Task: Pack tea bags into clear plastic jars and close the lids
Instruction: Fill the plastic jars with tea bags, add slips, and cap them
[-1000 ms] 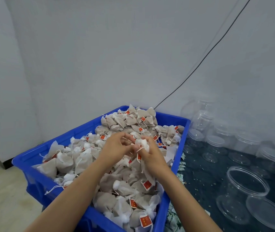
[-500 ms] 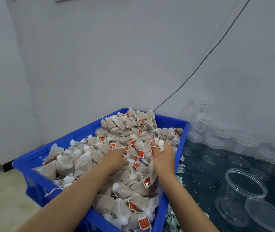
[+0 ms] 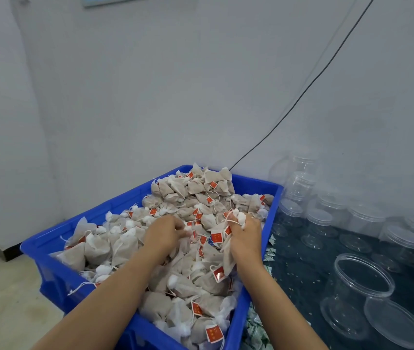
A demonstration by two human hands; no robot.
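- Gathering is the step in hand, as I judge it: the right hand (image 3: 245, 234) has its grip closed on a bunch of tea bags (image 3: 236, 218), white knotted tops poking above the fist and several bags with red tags hanging below it, over the right side of the blue crate (image 3: 57, 269).
- Strings are the main hazard. The dangling bags may be tangled with those in the heap (image 3: 188, 198), so lifting the bunch could drag extra ones over the crate's right rim onto the worktop (image 3: 314, 274).
- The left hand (image 3: 165, 234) is curled down into the pile near the crate's middle; its fingertips are buried, so I cannot tell whether its grip holds anything. A loose pinch there would shed bags on the way across.
- The open jar (image 3: 360, 291) stands on the dark worktop to the right of the crate, its lid (image 3: 395, 324) lying flat just beside it. Being light and empty, it could tip or skid if a full fist pushes against its rim.
- Hanging bags and tags may catch on the jar's mouth and drape outside, which would stop the lid from seating.
- More capped empty jars (image 3: 319, 223) stand close together behind; a wide swing of the forearm might knock them over.
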